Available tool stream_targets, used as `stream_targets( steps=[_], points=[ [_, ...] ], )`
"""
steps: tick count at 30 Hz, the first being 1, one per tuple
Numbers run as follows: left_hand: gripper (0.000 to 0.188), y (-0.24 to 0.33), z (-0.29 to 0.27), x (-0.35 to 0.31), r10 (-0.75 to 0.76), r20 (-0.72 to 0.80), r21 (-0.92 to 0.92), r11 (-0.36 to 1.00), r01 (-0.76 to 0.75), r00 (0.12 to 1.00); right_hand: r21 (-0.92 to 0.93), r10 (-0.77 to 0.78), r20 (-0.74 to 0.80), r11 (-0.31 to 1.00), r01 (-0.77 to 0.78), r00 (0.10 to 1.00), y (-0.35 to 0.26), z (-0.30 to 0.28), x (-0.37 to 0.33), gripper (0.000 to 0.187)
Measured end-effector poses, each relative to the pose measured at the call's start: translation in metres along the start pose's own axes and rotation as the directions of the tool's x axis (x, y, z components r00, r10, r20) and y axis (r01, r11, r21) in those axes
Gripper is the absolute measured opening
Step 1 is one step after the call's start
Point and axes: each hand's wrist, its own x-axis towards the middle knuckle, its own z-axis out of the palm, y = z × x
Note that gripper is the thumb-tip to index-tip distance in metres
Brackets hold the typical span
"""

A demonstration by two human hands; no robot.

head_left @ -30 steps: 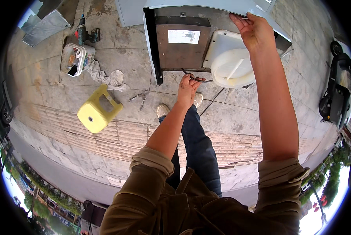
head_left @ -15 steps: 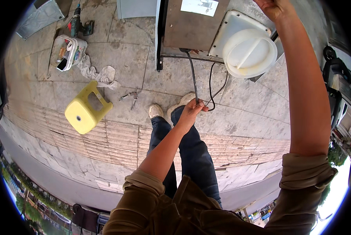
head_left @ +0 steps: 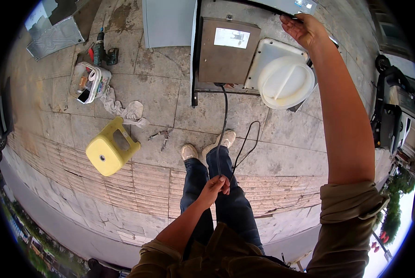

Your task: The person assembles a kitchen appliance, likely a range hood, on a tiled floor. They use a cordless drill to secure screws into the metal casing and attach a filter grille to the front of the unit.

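Note:
In front of my legs, my left hand [head_left: 214, 187] is closed around a black cable [head_left: 225, 111]. The cable runs up to the bottom of a brown metal box [head_left: 226, 53], and a loose loop of it hangs to the right of my hand. At the upper right my arm is stretched out, and my right hand [head_left: 304, 30] grips the dark edge of a raised panel [head_left: 281, 5], thumb on top and fingers curled beneath. Below that hand, a round white plastic cap [head_left: 287, 82] sits on a square bolted plate [head_left: 268, 53] beside the box.
To the left a yellow stool [head_left: 106, 157] lies tipped over, with pliers [head_left: 161, 136] near it. Behind are a rag [head_left: 128, 111], a white bucket of tools [head_left: 96, 85] and a cordless drill [head_left: 99, 48]. Sheet-metal pieces [head_left: 59, 37] lie far left; a parked scooter [head_left: 390, 102] stands right.
My left hand has drawn the cable nearer my body, so it hangs longer and the loop has shifted. The view has tilted, bringing more of the box and the panel my right hand grips into sight.

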Motion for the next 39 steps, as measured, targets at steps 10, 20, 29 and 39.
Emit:
stream_targets(
  steps=[10, 20, 29, 39],
  points=[
    [0.037, 0.028, -0.004, -0.017, -0.013, -0.028, 0.138, 0.990, 0.017, 1.000, -0.015, -0.010, -0.017, 1.000, 0.010, 1.000, -0.008, -0.005, 0.003, 0.020],
    [0.036, 0.035, -0.007, -0.021, -0.006, -0.080, 0.211, 0.977, 0.023, 0.997, -0.722, -0.533, 0.158, 0.511, 0.466, 0.831, -0.013, -0.012, -0.041, 0.023],
    [0.035, 0.038, -0.006, -0.021, -0.032, -0.094, 0.213, 0.976, 0.051, 0.995, -0.785, -0.552, 0.618, -0.395, 0.477, 0.560, -0.020, -0.059, 0.019, 0.023],
    [0.035, 0.029, -0.002, -0.015, -0.023, -0.092, 0.245, 0.968, 0.045, 0.996, -0.753, -0.470, 0.658, -0.422, 0.506, 0.588, -0.032, -0.054, 0.013, 0.021]
  ],
)
